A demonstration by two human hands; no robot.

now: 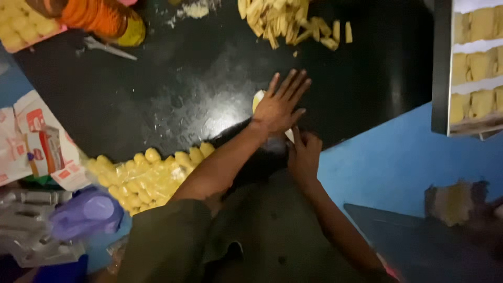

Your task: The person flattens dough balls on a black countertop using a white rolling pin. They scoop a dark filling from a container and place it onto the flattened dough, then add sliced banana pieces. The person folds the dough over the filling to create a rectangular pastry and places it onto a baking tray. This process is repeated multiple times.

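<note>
Flat, fingers spread, the left hand (279,105) presses a pale soft dough strip (258,98) onto the glossy black worktop (173,99); the right hand (304,153) pinches its near end.

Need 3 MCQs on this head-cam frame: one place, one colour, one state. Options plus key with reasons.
1. Where does the pile of cut pale yellow strips lie?
A. top of the black table
B. on the blue floor
C. in the person's lap

2. What colour is the worktop?
A. white
B. black
C. red

3. How is the left hand?
A. clenched in a fist
B. raised off the table
C. flat, fingers spread, pressing a pale yellow piece

Key: 1 A, the strips sit at the far edge of the table. 2 B, the surface is glossy black. 3 C, the palm lies open over the piece, with the right hand close behind it.
</note>
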